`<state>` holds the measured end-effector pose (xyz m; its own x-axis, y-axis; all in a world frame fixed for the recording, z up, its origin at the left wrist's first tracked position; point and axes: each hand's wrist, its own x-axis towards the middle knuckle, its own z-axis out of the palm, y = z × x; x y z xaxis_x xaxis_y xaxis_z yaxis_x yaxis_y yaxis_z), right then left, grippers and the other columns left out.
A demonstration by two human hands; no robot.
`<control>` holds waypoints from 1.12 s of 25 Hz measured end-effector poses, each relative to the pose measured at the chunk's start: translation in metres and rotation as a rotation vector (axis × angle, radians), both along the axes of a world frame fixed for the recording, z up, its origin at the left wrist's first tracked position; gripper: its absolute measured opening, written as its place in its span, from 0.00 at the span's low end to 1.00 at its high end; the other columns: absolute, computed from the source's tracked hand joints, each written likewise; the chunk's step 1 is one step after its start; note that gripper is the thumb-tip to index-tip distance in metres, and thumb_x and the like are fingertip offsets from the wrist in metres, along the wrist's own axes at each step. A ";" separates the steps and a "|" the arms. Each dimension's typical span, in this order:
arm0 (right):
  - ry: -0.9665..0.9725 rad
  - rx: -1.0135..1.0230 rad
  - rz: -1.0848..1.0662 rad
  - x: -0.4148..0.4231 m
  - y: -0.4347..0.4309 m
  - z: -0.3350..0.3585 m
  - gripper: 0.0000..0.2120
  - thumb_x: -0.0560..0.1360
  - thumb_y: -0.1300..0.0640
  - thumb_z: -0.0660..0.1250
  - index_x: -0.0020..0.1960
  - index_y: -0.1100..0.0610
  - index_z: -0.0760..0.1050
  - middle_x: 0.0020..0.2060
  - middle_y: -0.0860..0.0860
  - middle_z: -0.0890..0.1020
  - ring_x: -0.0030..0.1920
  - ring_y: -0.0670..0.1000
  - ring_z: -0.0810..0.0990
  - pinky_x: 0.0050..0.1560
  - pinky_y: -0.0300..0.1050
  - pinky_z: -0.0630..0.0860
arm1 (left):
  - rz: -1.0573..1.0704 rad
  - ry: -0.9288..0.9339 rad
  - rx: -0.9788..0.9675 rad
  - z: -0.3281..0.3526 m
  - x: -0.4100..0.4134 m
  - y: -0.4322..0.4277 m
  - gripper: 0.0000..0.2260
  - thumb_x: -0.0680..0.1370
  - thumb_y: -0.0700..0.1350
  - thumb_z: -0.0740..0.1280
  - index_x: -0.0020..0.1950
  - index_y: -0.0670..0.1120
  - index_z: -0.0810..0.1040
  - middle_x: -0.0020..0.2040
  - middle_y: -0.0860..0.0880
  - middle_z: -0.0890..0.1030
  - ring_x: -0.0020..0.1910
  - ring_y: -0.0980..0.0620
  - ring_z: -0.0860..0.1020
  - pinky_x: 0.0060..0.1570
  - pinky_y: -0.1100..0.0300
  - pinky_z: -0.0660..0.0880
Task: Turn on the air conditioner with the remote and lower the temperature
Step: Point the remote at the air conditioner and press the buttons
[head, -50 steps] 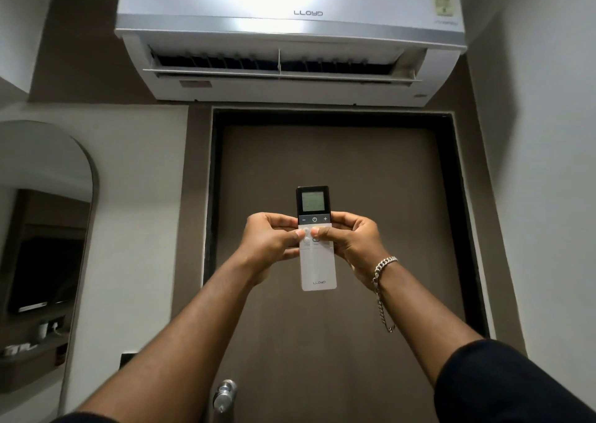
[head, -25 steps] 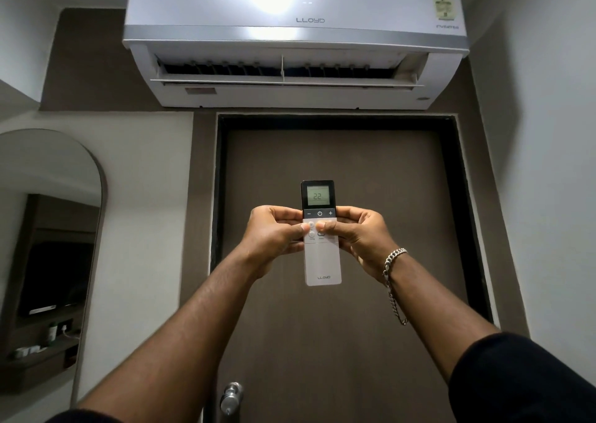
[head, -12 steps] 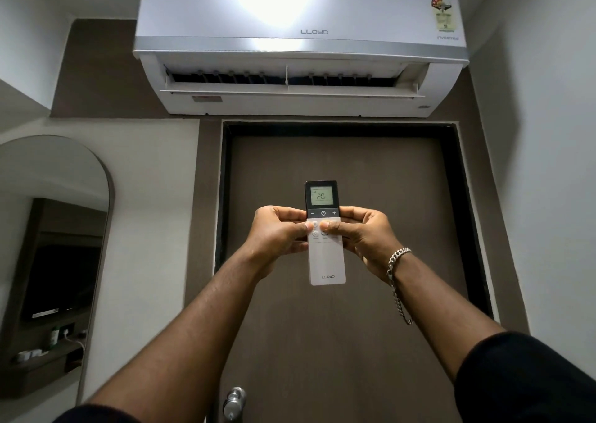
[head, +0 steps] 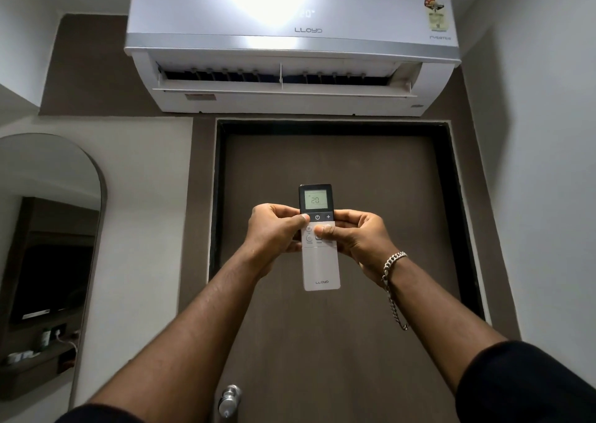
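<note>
Since two seconds ago: remote (head: 319, 255) display reading gone from blank to 20; left thumb shifted onto the dark button strip; view lowered slightly, so more of the unit's top shows.

Item 1. Remote: slim white body, dark top section with lit screen showing 20, brand mark near the lower end. Held upright in mid-air in front of the door, below the air conditioner, screen toward the wearer.

Item 2. Left hand (head: 274, 232): closed around the remote's left edge, thumb tip resting on the left end of the dark strip beside the power symbol.

Item 3. Right hand (head: 354, 238): closed around the remote's right edge, thumb lying across the white buttons just under the strip. Chain bracelet (head: 392, 280) on the wrist, loose end hanging.

Item 4. Air conditioner (head: 290, 45): white wall unit mounted above the door, louvre open, faint digits ending in 0 on the front panel, partly lost in glare. Energy sticker at upper right.

Item 5. Door (head: 322, 342): brown, dark frame, metal knob (head: 229, 400) at bottom edge of view.

Item 6. Arched mirror (head: 48, 245): on the left wall, reflecting a shelf with small items; details too small to tell.
</note>
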<state>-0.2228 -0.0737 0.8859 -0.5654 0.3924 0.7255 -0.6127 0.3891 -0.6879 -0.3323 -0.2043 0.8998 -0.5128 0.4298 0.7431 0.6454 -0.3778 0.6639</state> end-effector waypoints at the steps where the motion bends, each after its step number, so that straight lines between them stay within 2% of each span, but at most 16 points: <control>1: 0.003 -0.002 0.000 0.000 0.000 -0.001 0.17 0.66 0.65 0.76 0.54 0.60 0.78 0.48 0.57 0.86 0.46 0.54 0.87 0.43 0.45 0.84 | 0.013 0.006 0.002 0.000 0.001 0.001 0.09 0.73 0.45 0.71 0.48 0.40 0.79 0.45 0.42 0.85 0.41 0.48 0.86 0.35 0.55 0.83; 9: 0.007 0.037 -0.002 0.009 0.003 0.002 0.14 0.66 0.63 0.76 0.50 0.55 0.78 0.46 0.52 0.86 0.45 0.51 0.87 0.42 0.44 0.84 | -0.035 -0.006 0.054 -0.001 0.009 0.000 0.08 0.73 0.44 0.71 0.48 0.41 0.79 0.45 0.43 0.85 0.38 0.52 0.86 0.31 0.61 0.80; 15: 0.008 0.005 -0.008 0.008 0.001 0.003 0.20 0.66 0.64 0.77 0.56 0.61 0.78 0.50 0.58 0.86 0.50 0.56 0.86 0.51 0.54 0.82 | 0.000 0.018 0.023 0.004 0.016 -0.006 0.10 0.74 0.45 0.71 0.50 0.40 0.78 0.46 0.42 0.85 0.39 0.50 0.86 0.32 0.60 0.81; 20: 0.014 0.003 0.004 0.008 -0.003 0.005 0.18 0.65 0.65 0.77 0.53 0.60 0.79 0.48 0.57 0.87 0.47 0.55 0.87 0.45 0.48 0.84 | 0.049 0.047 0.016 0.006 0.018 -0.010 0.09 0.74 0.45 0.70 0.49 0.40 0.78 0.48 0.41 0.84 0.44 0.47 0.85 0.35 0.58 0.83; 24: 0.003 -0.005 0.006 0.008 -0.005 0.005 0.21 0.66 0.65 0.77 0.57 0.64 0.78 0.50 0.59 0.86 0.49 0.56 0.86 0.50 0.52 0.83 | 0.030 0.020 0.008 0.005 0.018 -0.013 0.12 0.74 0.45 0.70 0.52 0.39 0.77 0.49 0.41 0.84 0.43 0.48 0.85 0.34 0.59 0.82; 28: 0.002 0.001 0.010 0.007 -0.006 0.005 0.21 0.65 0.65 0.77 0.56 0.64 0.78 0.50 0.59 0.86 0.48 0.56 0.86 0.47 0.50 0.83 | 0.013 0.018 0.001 0.003 0.017 -0.016 0.11 0.75 0.45 0.70 0.52 0.39 0.78 0.49 0.41 0.85 0.43 0.48 0.85 0.36 0.57 0.82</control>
<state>-0.2158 -0.0797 0.8913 -0.5680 0.3856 0.7271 -0.6180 0.3836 -0.6862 -0.3151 -0.2204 0.9032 -0.5047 0.4221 0.7531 0.6625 -0.3699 0.6513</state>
